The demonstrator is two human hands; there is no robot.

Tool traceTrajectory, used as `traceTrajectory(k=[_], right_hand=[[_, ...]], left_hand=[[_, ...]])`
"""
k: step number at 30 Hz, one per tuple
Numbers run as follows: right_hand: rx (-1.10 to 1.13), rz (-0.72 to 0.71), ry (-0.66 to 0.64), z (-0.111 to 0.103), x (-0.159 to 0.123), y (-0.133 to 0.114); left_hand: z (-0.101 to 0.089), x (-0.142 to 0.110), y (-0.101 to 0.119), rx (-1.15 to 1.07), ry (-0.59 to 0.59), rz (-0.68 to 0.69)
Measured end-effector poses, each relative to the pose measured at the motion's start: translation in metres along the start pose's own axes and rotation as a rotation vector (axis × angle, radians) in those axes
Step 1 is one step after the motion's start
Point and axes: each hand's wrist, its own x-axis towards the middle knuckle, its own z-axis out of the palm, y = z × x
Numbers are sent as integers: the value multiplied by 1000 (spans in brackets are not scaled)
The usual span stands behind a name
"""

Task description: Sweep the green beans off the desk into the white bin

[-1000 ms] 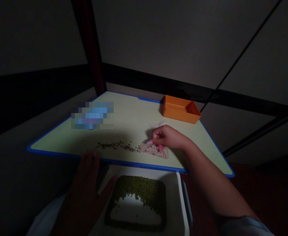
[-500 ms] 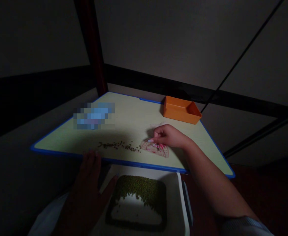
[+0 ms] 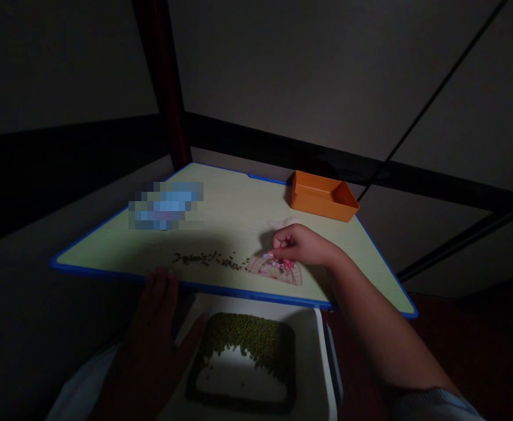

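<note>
My right hand [image 3: 298, 242] pinches a clear protractor [image 3: 278, 273] with pink markings by its straight side, over the pale tabletop [image 3: 230, 210]. To the protractor's left, small dark beans [image 3: 208, 258] lie scattered in a loose row, the nearest ones close to its edge. My left hand [image 3: 160, 316] is in shadow at the table's front edge, fingers stretched out and thumb apart, holding nothing. Below that edge, beside the left thumb, a white bin [image 3: 322, 351] contains many green beans [image 3: 252, 330], heaped mostly toward its far side.
An orange open box [image 3: 322, 204] stands at the table's back right corner. A blurred-out blue item [image 3: 169, 204] lies on the left side. The table has a raised blue rim [image 3: 239, 292]. Walls rise behind it, with a dark red post [image 3: 169, 82].
The protractor has turned slightly and its lower edge sits a little nearer the table's front. My right hand has shifted only slightly; my left hand stays nearly in place.
</note>
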Motion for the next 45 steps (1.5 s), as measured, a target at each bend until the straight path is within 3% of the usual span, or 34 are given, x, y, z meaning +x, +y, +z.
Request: traceTrajectory(k=[19,35,45], right_hand=[[-89,-5,43,-2,-1,1],[-139,-5,97,-7,-1,5],[-88,-50,221,-3,2,8]], left_hand=[[3,0,-1,29,65,58],[0,1,1,38,42,27],[1,0,1,33,58,48]])
